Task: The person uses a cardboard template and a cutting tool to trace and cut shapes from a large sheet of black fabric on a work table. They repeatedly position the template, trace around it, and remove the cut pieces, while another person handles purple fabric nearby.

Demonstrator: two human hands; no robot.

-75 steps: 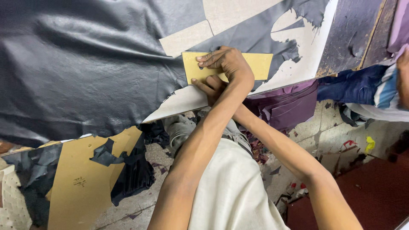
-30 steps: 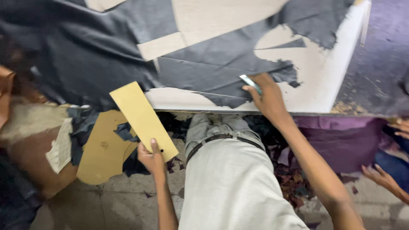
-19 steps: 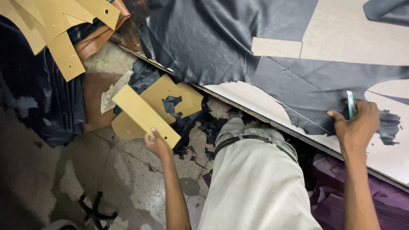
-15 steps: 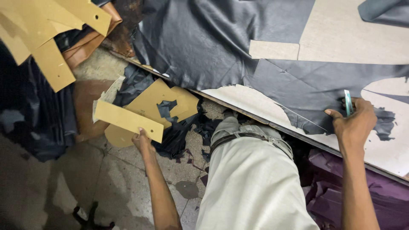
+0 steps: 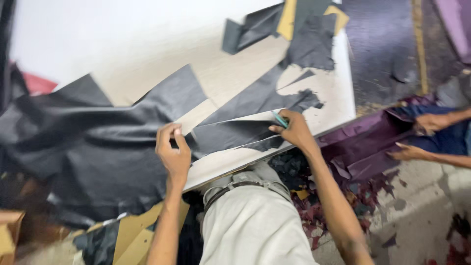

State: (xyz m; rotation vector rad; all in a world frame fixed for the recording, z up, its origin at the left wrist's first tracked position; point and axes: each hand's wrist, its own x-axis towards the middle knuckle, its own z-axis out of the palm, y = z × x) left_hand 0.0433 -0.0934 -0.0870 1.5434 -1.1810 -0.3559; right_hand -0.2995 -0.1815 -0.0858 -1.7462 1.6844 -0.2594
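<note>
A large dark grey leather sheet (image 5: 98,147) with cut-out gaps lies across the white table (image 5: 147,39). My left hand (image 5: 172,152) pinches the sheet's cut edge near the table's front. Further right, my right hand (image 5: 294,130) rests on a narrow strip of the same leather and grips a small teal cutting tool (image 5: 279,119), its tip pointing up and left. Both hands are near the table's front edge, about a forearm apart.
Another person's hands (image 5: 431,122) handle purple (image 5: 363,147) and blue material at the right. Yellow card patterns (image 5: 132,235) lie on the floor at lower left, and more card and leather pieces (image 5: 304,19) sit at the table's far end. Scraps litter the floor (image 5: 353,201).
My left hand held a yellow card pattern down by the floor; now it is back on the table pinching the leather, without the card. The view has swung back over the table.
</note>
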